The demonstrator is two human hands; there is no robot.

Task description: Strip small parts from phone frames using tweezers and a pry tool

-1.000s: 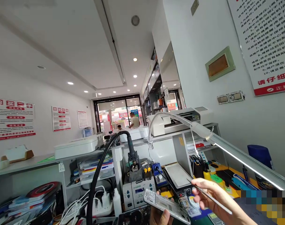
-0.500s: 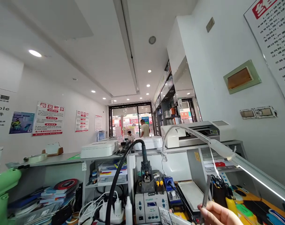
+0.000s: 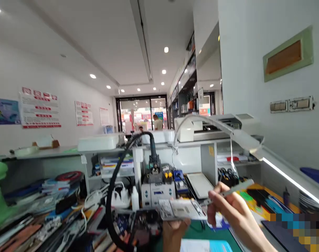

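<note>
An opened smartphone (image 3: 183, 209), its inner parts exposed, lies nearly flat above the green work mat (image 3: 198, 235). My left hand (image 3: 175, 227) grips it from underneath, partly hidden by it. In my right hand (image 3: 229, 203), a slim flat grey metal tool (image 3: 239, 187) is pinched between thumb and fingers. One end of that tool points up to the right; its other end comes close to the phone's right edge. Whether the two touch, I cannot tell. A blue and white sheet or packet (image 3: 205, 245) lies on the mat below my hands.
A rework station (image 3: 158, 194) with a thick black hose (image 3: 111, 199) stands ahead. Beside it are a white bottle (image 3: 135, 198) and a power strip (image 3: 120, 197). Parts clutter the left side. A lamp arm (image 3: 246, 141) crosses on the right, above scissors (image 3: 226, 175).
The view has tipped down, bringing the mat and my left hand into sight. The phone shows more fully. The tool in my right hand has swung from upright to nearly level.
</note>
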